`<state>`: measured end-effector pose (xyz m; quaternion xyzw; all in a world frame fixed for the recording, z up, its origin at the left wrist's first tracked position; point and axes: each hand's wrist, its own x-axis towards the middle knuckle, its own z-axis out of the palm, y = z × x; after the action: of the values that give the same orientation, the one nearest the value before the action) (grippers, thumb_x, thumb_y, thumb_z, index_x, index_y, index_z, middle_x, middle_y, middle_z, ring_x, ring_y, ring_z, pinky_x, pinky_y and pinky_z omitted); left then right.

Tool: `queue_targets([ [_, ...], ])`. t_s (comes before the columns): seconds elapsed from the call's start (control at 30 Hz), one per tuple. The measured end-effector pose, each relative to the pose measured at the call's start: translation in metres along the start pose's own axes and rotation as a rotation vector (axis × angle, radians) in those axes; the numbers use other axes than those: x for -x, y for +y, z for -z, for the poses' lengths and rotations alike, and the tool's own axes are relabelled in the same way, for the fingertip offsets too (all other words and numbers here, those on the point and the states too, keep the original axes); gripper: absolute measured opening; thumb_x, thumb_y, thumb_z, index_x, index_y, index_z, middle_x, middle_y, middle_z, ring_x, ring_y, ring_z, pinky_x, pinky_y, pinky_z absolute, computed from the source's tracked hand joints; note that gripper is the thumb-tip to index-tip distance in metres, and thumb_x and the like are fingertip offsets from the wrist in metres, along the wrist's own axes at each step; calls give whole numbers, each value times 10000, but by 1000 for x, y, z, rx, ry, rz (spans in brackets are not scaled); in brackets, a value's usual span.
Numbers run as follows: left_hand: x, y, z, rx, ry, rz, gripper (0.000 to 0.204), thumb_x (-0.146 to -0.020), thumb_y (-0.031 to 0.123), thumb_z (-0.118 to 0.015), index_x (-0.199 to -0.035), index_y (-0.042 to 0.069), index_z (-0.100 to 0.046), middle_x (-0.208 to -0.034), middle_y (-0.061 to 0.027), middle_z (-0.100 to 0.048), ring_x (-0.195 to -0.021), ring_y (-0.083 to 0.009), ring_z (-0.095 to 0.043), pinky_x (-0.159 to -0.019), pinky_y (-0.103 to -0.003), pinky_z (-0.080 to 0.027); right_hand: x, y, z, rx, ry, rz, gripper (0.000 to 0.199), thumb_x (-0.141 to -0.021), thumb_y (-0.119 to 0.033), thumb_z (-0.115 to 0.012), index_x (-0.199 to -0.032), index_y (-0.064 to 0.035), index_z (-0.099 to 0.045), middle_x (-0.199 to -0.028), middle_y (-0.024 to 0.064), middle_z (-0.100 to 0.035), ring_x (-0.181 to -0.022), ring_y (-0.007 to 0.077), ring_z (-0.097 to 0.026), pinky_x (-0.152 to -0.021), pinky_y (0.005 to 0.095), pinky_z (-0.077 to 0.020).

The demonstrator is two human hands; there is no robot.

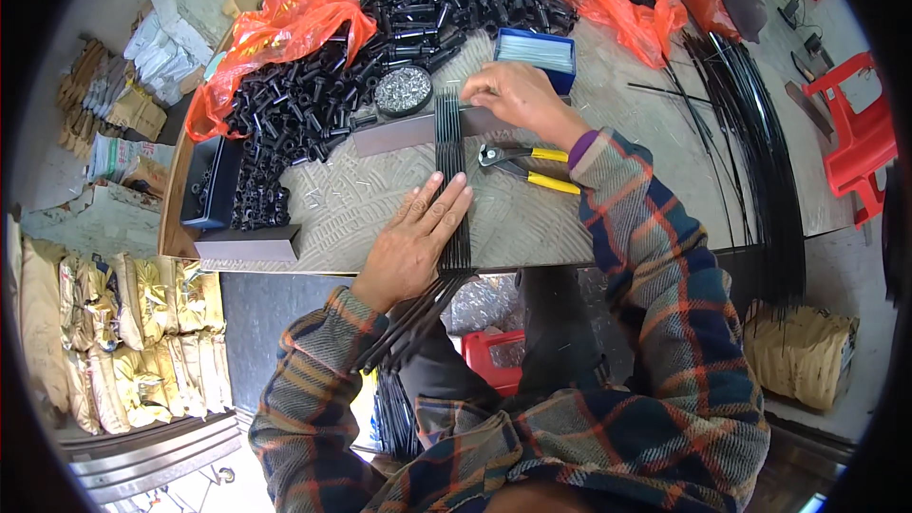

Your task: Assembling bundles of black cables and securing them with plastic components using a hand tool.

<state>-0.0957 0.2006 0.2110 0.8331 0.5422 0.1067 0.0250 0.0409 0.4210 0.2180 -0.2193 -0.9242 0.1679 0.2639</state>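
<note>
My left hand (418, 237) lies flat, fingers stretched, across a row of thin black rods (454, 147) set side by side on the table. Their far ends rest over a long grey bar (394, 136). Beside those far ends, my right hand (522, 97) is closed in a pinch; whatever its fingertips may hold is too small to make out. Just left of the rod tips sits a round black dish (404, 90) of small silvery metal pieces. A blue box (535, 38) of thin pale sticks stands behind my right hand. Yellow-handled pliers (546, 182) lie below it.
Black tubular parts (294, 100) are heaped at the left and back, next to orange-red plastic bags (294, 24). Long black rods (765, 152) hang over the right table edge. A red stool (850, 133) stands at the right. Wrapped packages (142, 323) are stacked lower left.
</note>
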Motion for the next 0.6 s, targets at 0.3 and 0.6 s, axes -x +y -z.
queue_targets([
  [0.3, -3, 3, 4, 34, 24, -3, 602, -723, 51, -440, -1318, 52, -349, -1389, -89, -306, -1297, -316, -244, -1042, -433, -237, 8, 3, 2, 55, 18, -114, 141, -752, -129, -586, -861, -154, -673, -742, 93, -615, -729, 285, -595, -625, 388, -455],
  [0.6, -2, 1, -3, -9, 57, -22, 611, -709, 26, -435, -1313, 27, -348, -1378, -111, -317, -1278, -336, -276, -1012, -399, -308, 7, 4, -2, 106, 16, -88, 140, -772, -128, -577, -872, -159, -668, -744, 73, -598, -717, 275, -582, -613, 387, -445],
])
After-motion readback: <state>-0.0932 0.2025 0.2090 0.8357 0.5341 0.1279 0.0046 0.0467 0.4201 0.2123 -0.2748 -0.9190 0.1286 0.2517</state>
